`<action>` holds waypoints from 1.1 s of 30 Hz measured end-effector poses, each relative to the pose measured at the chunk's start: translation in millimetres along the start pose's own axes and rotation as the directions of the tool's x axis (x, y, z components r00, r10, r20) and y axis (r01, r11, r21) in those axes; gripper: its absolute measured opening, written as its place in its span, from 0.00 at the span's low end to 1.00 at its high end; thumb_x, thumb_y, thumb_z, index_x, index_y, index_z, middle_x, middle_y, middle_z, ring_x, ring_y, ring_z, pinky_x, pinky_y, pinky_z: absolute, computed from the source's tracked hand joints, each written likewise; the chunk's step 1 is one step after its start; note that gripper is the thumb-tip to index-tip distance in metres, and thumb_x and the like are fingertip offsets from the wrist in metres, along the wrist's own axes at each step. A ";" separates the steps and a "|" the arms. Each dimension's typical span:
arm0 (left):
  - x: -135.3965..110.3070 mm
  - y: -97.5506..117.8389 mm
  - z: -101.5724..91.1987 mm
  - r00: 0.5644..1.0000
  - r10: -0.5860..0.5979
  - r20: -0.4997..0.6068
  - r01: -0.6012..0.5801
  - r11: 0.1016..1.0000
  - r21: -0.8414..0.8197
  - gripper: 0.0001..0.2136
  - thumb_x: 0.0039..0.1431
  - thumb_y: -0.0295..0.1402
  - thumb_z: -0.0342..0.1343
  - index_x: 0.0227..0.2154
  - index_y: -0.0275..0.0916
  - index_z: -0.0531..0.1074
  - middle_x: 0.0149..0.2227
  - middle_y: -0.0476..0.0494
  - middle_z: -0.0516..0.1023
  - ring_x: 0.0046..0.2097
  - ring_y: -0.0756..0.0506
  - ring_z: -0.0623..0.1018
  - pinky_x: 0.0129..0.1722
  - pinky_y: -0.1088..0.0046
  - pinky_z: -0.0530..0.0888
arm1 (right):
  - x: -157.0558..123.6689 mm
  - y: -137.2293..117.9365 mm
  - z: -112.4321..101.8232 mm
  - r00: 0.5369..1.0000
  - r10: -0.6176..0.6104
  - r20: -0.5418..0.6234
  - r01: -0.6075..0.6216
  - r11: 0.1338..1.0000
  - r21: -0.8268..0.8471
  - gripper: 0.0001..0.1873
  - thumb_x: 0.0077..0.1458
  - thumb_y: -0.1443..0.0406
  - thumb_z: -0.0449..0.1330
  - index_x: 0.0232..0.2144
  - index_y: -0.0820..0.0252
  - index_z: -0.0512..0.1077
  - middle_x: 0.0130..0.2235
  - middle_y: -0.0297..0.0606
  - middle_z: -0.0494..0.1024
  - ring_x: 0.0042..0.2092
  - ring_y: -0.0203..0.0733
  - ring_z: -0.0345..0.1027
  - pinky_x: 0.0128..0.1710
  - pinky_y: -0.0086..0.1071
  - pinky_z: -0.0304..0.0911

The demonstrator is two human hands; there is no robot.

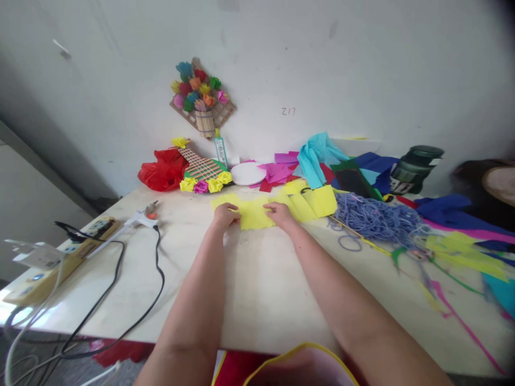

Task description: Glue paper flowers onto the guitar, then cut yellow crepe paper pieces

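Gently, the left hand (226, 215) and right hand (280, 213) are pinching the side edges of the yellow paper (254, 215), probably light, floppy and easily torn.

Fingers of the left hand (225, 215) and right hand (280, 213) cover parts of the yellow paper (255, 215); pinching or pressing, unclear. Far right of the fingers, a blurred dark shape (469, 174) runs off the edge. Well short of them, a yellow-rimmed thing (298, 364) is cut off below.
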State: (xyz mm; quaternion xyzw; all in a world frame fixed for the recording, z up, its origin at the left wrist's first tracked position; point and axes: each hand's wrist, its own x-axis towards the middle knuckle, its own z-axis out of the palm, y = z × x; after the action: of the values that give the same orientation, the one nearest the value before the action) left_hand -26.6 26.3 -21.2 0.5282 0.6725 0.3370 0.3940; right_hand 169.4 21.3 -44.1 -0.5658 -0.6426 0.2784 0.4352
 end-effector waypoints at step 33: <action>-3.1 3.8 1.6 0.999 -0.044 0.005 0.044 0.997 -0.065 0.18 0.39 0.22 0.58 0.38 0.32 0.67 0.13 0.49 0.68 0.19 0.49 0.72 0.22 0.75 0.71 | 3.5 3.2 4.4 0.995 -0.099 -0.013 0.097 0.988 -0.122 0.14 0.41 0.73 0.60 0.34 0.63 0.75 0.40 0.42 0.76 0.42 0.39 0.69 0.45 0.31 0.62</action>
State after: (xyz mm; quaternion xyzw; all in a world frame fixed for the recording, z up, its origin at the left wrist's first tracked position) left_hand -23.1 24.1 -18.1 0.5008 0.6718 0.3490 0.4195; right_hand 167.2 26.0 -48.0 -0.5617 -0.6811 0.2116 0.4193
